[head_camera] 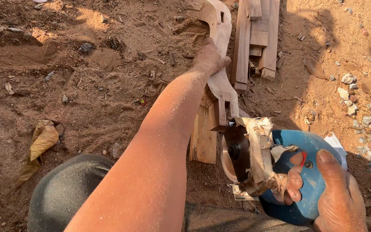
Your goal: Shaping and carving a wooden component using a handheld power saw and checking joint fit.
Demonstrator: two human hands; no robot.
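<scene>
We're looking straight down at sandy, sawdusty ground here, and our left hand is stretched out far from us, fingers wrapped around the curved wooden piece and clamped on it about midway along its length. That carved piece runs from the far top of the scene down toward us, and its near end has a notched, blocky bit that sits on top of a flat wooden plank lying on the dirt. Our forearm is dusted all over with fine sawdust. Near us on the right, our right hand is closed on the blue power grinder, thumb laid over the top of the housing and the fingers curled round its left side. The grinder's dark disc faces left and sits just beside the near end of the carved piece, though we can't tell if it's actually touching the wood. A ragged scrap of cardboard or tape is wrapped around the guard. Farther off, to the right of the carved piece, there's a small stack of wooden offcuts lying on the ground. A dry leaf lies off to the left, and some pale stones are scattered on the right.
</scene>
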